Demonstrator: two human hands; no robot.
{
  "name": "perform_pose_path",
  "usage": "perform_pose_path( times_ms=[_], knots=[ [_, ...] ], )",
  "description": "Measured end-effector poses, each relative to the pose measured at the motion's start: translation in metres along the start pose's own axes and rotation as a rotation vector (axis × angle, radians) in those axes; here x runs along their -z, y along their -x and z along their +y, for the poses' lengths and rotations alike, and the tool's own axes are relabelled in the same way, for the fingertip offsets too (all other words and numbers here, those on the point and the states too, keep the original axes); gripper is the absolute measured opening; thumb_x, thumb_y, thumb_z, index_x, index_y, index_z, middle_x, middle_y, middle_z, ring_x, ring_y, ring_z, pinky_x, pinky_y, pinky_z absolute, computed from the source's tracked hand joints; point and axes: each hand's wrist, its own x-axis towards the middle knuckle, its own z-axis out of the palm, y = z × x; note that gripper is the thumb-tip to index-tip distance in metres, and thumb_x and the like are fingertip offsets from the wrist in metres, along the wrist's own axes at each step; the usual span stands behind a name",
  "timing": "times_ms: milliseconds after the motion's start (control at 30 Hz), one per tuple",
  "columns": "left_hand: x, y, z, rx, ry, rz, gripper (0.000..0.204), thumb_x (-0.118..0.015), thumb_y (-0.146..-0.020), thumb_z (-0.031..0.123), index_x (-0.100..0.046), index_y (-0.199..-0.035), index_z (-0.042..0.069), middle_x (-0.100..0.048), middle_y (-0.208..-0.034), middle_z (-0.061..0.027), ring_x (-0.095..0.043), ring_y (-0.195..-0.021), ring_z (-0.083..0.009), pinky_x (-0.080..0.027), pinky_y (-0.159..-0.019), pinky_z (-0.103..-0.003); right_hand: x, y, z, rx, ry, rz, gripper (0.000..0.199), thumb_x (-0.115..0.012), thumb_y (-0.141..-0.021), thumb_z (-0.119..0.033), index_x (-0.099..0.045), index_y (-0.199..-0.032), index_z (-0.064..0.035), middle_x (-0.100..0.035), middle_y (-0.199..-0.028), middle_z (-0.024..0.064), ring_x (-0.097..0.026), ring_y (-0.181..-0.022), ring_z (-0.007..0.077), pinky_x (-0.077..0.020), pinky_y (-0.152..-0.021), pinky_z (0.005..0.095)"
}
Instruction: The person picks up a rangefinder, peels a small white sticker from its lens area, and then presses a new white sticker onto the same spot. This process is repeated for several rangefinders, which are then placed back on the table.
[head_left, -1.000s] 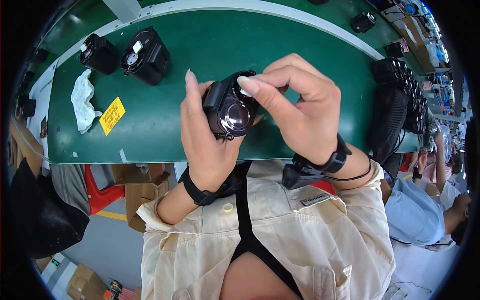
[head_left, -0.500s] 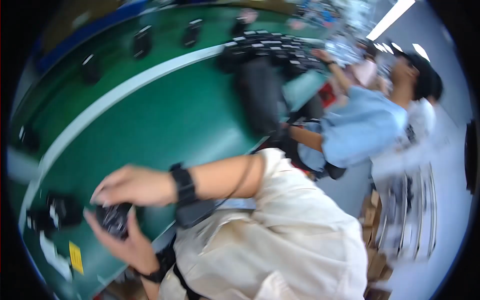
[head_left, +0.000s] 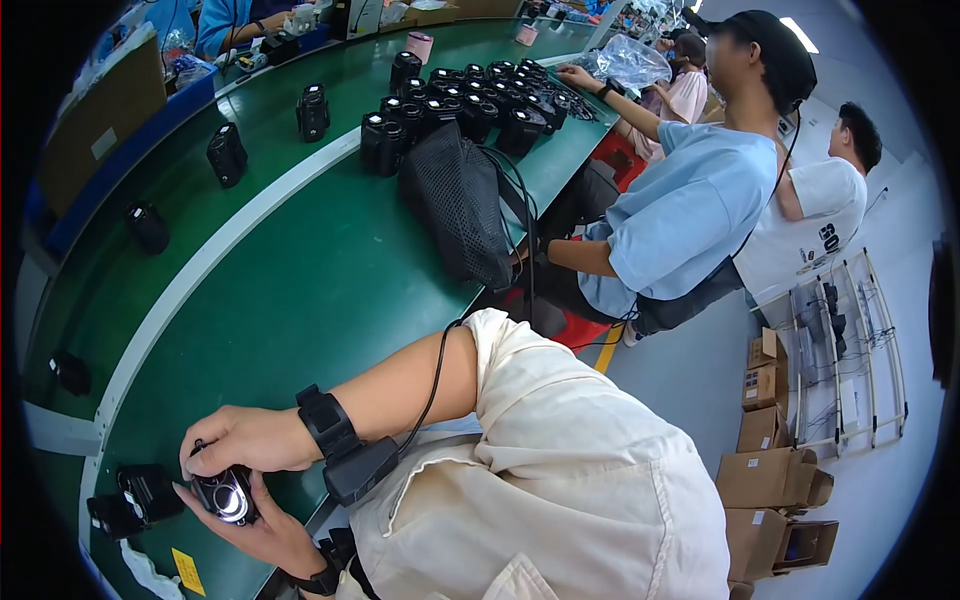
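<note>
A small black device with a shiny, bright round front [head_left: 232, 500] is between my hands, low over the green table [head_left: 290, 290]. From below, my left hand [head_left: 262, 522] cups it, thumb along one side. My right hand [head_left: 250, 438] grips its upper end with bent fingers. I cannot tell the device's exact kind. Just left of my hands stand two black devices [head_left: 148, 492], close together. A white strip [head_left: 150, 572] and a yellow label [head_left: 187, 571] lie near them. Black straps circle both my wrists; a black box [head_left: 362, 470] with a cable hangs at the right one.
A pale rail [head_left: 215, 235] divides the table from a green strip carrying spaced black devices [head_left: 227, 155]. Many more black devices [head_left: 480, 100] cluster ahead, beside a black mesh bag [head_left: 455, 205]. A person in light blue [head_left: 690, 215] sits to the right. Cardboard boxes [head_left: 765, 480] stack behind.
The view has steadied and shifted. My two hands still hold the black device, whose bright round front now shows clearly. The neighbouring person's head appears more upright.
</note>
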Motion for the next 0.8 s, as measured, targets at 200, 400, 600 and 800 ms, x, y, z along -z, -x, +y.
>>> perform_pose_path(
  times_ms=[200,400,600,800],
  knots=[
    [0.016,-0.001,-0.002,-0.063,-0.007,-0.071,0.082,-0.077,-0.080,0.025,-0.032,-0.142,-0.003,-0.040,-0.142,-0.0219,-0.044,-0.128,-0.0333,-0.035,-0.106,-0.041,0.003,-0.002,0.003,0.245,0.458,-0.063,0.023,-0.059,-0.092,-0.021,-0.064,-0.101,-0.0005,-0.064,-0.094,0.0074,-0.061,-0.089,0.0152,-0.0497,-0.077,0.0283],
    [0.010,-0.007,0.003,-0.274,0.007,-0.054,0.097,-0.088,-0.063,0.029,-0.036,-0.138,-0.005,-0.045,-0.135,-0.0229,-0.049,-0.119,-0.0347,-0.039,-0.101,-0.041,0.010,0.014,-0.020,0.182,0.513,-0.274,0.037,-0.042,-0.101,-0.029,-0.060,-0.118,-0.0017,-0.055,-0.126,0.0126,-0.053,-0.114,0.0235,-0.0410,-0.098,0.0349],
    [0.005,-0.004,0.005,-0.182,0.093,0.061,0.101,-0.090,-0.058,0.023,-0.036,-0.139,-0.003,-0.055,-0.115,-0.0167,-0.059,-0.100,-0.0297,-0.049,-0.083,-0.036,-0.004,0.012,-0.023,-0.003,0.379,-0.272,0.043,-0.040,-0.101,-0.032,-0.055,-0.124,0.0015,-0.052,-0.131,0.0132,-0.051,-0.118,0.0230,-0.0384,-0.102,0.0342],
    [0.009,-0.002,-0.001,-0.177,0.069,0.040,0.102,-0.090,-0.058,0.018,-0.033,-0.141,-0.002,-0.056,-0.114,-0.0153,-0.059,-0.099,-0.0268,-0.049,-0.084,-0.035,-0.007,0.012,-0.020,-0.022,0.473,-0.224,0.039,-0.044,-0.100,-0.027,-0.053,-0.127,0.0009,-0.052,-0.131,0.0127,-0.052,-0.117,0.0201,-0.0405,-0.100,0.0319]
  ],
)
